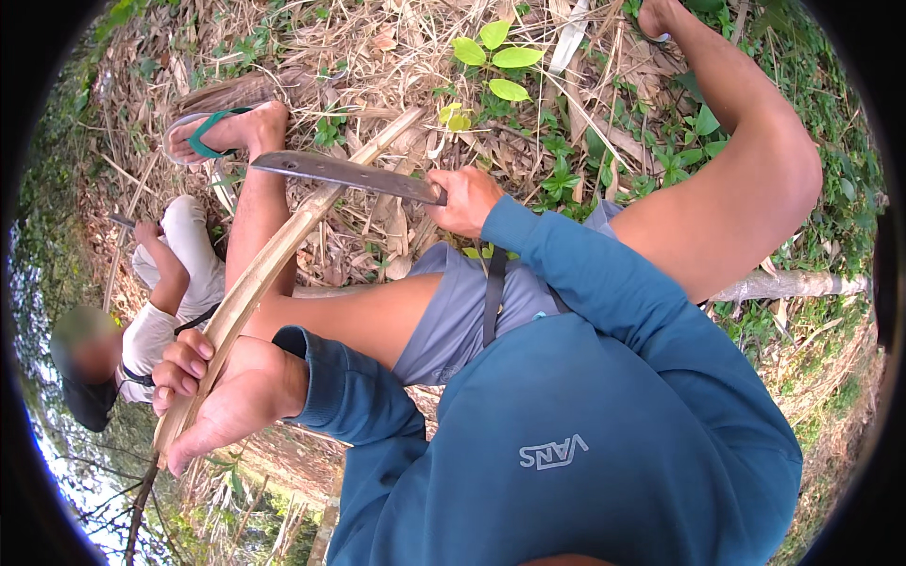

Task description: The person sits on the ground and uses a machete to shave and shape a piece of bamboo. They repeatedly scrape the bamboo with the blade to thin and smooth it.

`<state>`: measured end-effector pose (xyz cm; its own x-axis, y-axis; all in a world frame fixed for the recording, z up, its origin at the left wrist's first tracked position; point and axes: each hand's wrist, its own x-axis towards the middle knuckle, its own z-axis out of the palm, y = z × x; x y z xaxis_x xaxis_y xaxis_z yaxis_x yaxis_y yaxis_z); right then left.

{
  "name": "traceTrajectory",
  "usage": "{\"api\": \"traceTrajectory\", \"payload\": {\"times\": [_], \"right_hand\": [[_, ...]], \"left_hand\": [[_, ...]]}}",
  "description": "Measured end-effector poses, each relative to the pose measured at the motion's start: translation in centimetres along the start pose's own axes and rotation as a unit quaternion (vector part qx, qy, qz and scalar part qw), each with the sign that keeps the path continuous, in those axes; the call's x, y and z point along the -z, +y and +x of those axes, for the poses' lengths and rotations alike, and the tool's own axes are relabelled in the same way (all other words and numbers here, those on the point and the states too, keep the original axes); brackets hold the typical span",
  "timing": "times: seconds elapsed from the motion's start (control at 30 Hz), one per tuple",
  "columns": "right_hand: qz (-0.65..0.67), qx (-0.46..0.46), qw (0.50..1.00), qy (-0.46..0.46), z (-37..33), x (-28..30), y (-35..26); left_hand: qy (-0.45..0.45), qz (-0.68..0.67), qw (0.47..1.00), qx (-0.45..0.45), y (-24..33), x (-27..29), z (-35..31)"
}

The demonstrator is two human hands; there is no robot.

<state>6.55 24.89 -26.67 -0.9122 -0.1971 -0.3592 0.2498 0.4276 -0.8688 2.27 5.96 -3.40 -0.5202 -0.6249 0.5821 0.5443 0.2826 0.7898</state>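
Observation:
My left hand is wrapped round the lower part of a long, pale strip of split wood, its thumb along the near end. The strip slants away up and to the right, its far end over dry leaves. My right hand grips a machete, whose handle is hidden in the fist. The dark blade points left and lies across the upper part of the strip; whether its edge bites into the wood I cannot tell.
My bare legs are spread to either side, with a green-strapped flip-flop on the left foot. Dry leaves and stalks cover the ground, with green seedlings ahead. Another person sits close at the left. A thin trunk lies at the right.

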Motion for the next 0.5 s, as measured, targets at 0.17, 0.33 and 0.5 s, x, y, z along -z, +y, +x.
{"api": "traceTrajectory", "payload": {"times": [0.17,0.33,0.5], "right_hand": [[-0.044,-0.029,0.998,-0.024,1.7,0.2,1.2],[-0.046,-0.032,0.998,-0.001,1.0,-0.1,1.6],[-0.073,-0.043,0.996,0.01,2.6,0.5,2.4]], "left_hand": [[0.022,-0.017,0.999,0.019,-0.2,0.3,0.4],[-0.022,-0.045,0.999,0.001,0.0,-0.7,-0.5],[-0.014,-0.022,1.0,0.014,0.1,0.0,-0.1]]}}
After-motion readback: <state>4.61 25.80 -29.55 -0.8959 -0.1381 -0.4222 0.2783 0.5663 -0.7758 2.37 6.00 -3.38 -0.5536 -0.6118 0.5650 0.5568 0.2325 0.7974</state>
